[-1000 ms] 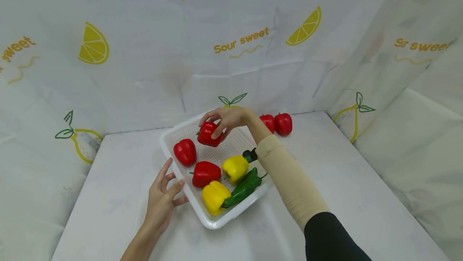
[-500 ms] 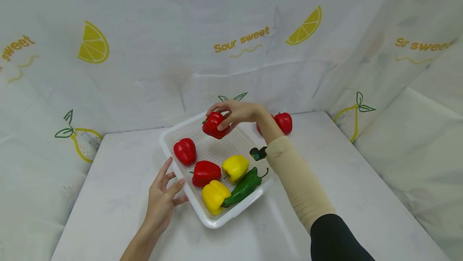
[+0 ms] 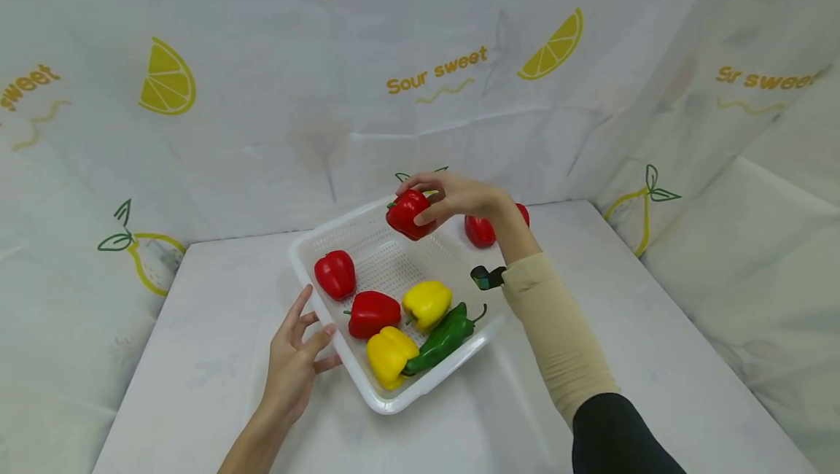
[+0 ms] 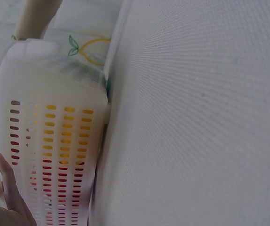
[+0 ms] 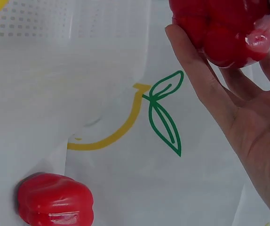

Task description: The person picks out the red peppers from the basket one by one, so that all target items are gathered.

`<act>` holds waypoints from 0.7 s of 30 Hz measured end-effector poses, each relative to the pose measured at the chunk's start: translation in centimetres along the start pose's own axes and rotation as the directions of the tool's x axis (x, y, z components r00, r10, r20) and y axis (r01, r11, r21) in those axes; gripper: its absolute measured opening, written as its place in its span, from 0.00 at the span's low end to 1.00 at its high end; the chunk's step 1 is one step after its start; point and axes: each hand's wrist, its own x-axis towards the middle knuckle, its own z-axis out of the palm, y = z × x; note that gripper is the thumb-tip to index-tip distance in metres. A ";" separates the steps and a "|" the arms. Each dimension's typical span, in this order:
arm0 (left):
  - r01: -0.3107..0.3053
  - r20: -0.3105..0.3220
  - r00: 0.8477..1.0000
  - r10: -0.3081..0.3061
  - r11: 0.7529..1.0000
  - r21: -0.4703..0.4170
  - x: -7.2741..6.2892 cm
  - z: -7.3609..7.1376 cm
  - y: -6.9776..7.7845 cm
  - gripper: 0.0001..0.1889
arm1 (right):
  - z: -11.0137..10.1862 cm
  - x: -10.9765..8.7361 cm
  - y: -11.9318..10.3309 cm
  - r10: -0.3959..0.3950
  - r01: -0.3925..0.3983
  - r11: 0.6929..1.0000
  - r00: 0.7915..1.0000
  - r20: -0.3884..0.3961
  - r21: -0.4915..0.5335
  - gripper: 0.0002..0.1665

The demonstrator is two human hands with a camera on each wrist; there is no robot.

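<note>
My right hand (image 3: 453,195) grips a red bell pepper (image 3: 408,214) and holds it up over the far end of a white perforated basket (image 3: 367,379). In the right wrist view, the fingers wrap the held pepper (image 5: 224,28) from below. My left hand (image 3: 295,357) touches the basket's left rim, its fingers fairly straight and spread. Inside the basket lie two red bell peppers (image 3: 335,275), two yellow bell peppers (image 3: 427,305) and a long green pepper (image 3: 446,340). The left wrist view shows fingers (image 4: 11,188) against the basket's slotted side (image 4: 55,132).
Beyond the basket, at the table's back right, sit two red bell peppers (image 3: 480,232), partly covered by the right forearm. A white table (image 3: 216,328) lies beneath everything. A printed white sheet (image 3: 262,80) hangs behind it.
The right hand has lifted the red bell pepper and carried it to the right and away, toward the basket's far rim. The left hand and the basket stay where they were.
</note>
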 end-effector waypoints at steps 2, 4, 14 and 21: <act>-0.002 0.000 1.000 0.002 1.000 -0.001 0.0 0.0 0.0 0.44 | -0.3 -0.4 0.1 -0.014 0.014 1.000 1.000 -0.017 0.002 0.36; -0.005 -0.001 1.000 0.005 1.000 -0.001 -0.1 0.0 0.0 0.44 | -0.5 -0.9 0.2 -0.031 0.031 1.000 0.999 -0.032 0.006 0.35; -0.007 0.005 1.000 0.007 1.000 0.002 0.0 -0.1 0.1 0.44 | -1.5 -2.9 1.1 -0.078 0.076 0.997 0.991 -0.110 -0.022 0.35; -0.012 0.018 1.000 0.013 1.000 -0.011 -0.1 -0.2 0.2 0.44 | -2.4 -4.6 2.0 -0.066 0.068 0.998 0.975 -0.210 0.000 0.33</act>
